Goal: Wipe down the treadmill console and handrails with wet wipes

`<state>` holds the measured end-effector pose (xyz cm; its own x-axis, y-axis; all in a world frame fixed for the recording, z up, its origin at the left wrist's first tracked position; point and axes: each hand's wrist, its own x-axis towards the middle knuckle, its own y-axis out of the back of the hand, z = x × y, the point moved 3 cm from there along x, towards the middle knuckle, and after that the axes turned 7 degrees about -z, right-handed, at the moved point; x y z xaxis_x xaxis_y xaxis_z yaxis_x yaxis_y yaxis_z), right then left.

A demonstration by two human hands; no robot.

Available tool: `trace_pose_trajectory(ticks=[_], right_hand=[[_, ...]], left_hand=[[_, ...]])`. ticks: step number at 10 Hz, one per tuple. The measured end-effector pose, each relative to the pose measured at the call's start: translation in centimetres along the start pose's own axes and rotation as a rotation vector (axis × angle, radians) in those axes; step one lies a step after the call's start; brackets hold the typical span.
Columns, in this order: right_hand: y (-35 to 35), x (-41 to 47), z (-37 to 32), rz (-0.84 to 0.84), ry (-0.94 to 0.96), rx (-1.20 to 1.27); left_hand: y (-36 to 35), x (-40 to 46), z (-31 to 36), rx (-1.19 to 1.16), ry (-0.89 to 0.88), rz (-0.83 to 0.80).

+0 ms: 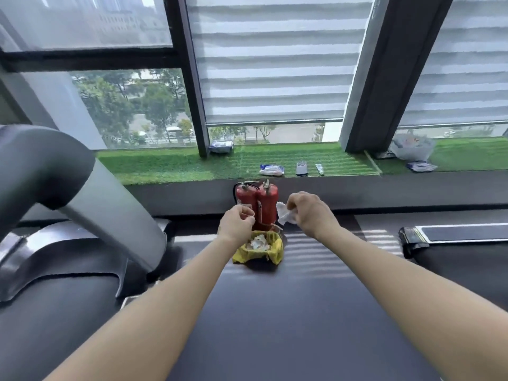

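**Holding a used wipe above the bin beside the treadmill**

Reaching forward with both bare arms, you hold your hands over a small bin lined with a yellow plastic bag [277, 247], which stands on the dark floor in front of two red fire extinguishers [258, 204]. Your right hand [308, 213] pinches a crumpled white wet wipe [286, 214] between thumb and fingers, just above and to the right of the bin. Your left hand [237, 222] hovers right over the bin with fingers curled together; whether it holds anything, you cannot tell from this view. Crumpled white wipes already lie inside the bin.

To your left, the grey curved treadmill handrail and upright [63, 174] rise close by; the console is out of view. On the green artificial-grass window ledge [178, 166] beyond the extinguishers rests a white and blue soft pack of wipes [271, 169], well apart from your hands.

Judging by the spent wipes in the bin and the one in your hand, at least some wiping seems finished and you are at the discarding step. Whether the console or the handrails remain to be wiped cannot be told here.
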<state>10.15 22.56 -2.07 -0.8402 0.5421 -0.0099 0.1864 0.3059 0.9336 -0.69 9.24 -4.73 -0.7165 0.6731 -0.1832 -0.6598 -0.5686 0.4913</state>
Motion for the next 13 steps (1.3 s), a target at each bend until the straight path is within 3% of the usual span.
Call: trace_pose_trajectory(ticks=[5,10,13], right_hand=[[-9.2,31.8,4.9,-0.169,-0.102,0.082],[-17.7,49.3,13.3,-0.433,-0.094,0.069],[-20.0,54.1,18.8,-0.472,-0.157,0.051]], left_hand=[[1.6,33.6,-3.0,0.078,0.128,-0.144],[-1.6,49.5,-8.0,0.083,0.403,-0.089],[-4.4,54.0,-10.0,0.051,0.486,-0.056]])
